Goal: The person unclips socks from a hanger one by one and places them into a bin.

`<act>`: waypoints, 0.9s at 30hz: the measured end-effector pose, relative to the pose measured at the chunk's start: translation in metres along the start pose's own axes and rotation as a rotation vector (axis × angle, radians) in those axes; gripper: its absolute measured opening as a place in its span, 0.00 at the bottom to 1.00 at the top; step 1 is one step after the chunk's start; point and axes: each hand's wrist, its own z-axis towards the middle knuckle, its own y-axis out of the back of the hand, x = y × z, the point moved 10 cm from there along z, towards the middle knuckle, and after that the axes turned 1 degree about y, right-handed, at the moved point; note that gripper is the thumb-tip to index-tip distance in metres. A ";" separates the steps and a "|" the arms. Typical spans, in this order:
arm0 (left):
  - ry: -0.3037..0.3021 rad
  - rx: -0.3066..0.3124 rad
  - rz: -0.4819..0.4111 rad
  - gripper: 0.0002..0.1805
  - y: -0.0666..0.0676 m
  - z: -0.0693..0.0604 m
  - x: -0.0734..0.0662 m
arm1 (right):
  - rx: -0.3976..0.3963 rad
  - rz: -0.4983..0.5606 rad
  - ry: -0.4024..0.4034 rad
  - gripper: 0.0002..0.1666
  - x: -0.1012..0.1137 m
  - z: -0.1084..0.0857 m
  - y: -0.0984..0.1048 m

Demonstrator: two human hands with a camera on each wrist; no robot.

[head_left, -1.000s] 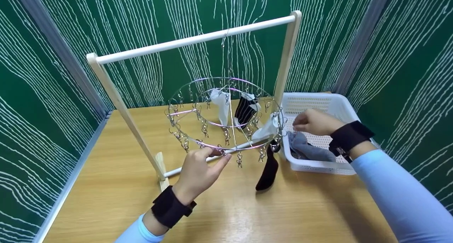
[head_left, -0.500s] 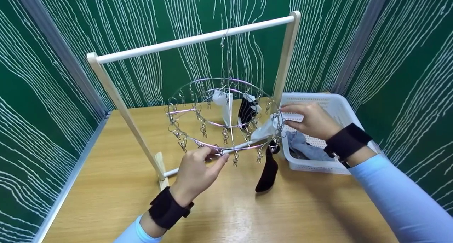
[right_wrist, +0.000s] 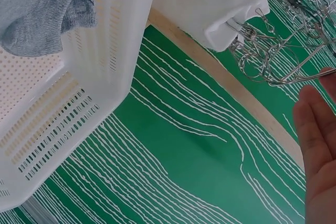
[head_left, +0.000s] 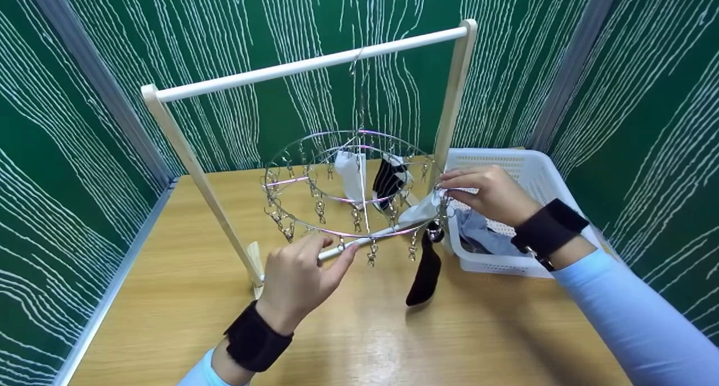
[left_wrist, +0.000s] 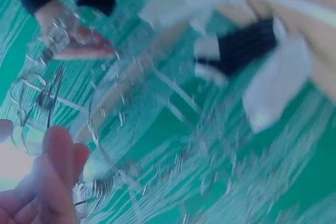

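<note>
Green walls (head_left: 281,122) with white wavy lines; wooden table (head_left: 359,341) below. Ring (head_left: 286,181) hangs from the stand's top bar (head_left: 253,76), above the table. Done: four socks up, a white sock (head_left: 351,175) and striped sock (head_left: 387,182) toward the rear, another white one and a black sock (head_left: 425,279) at the right. Left: grey laundry (head_left: 486,234) in the basket (head_left: 508,265); many clips (head_left: 371,254) bare. Right hand (head_left: 491,195): narrow pinch on the ring's right edge. Left hand (head_left: 300,276): at the front edge, thumb and fingers near a clip; cannot tell whether gripping. Obstacles: right post (head_left: 451,102) near the basket; dangling clips crowd the edge.
</note>
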 end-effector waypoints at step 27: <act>-0.220 -0.112 0.189 0.04 0.008 0.006 -0.004 | -0.072 0.016 0.030 0.16 0.016 0.001 0.011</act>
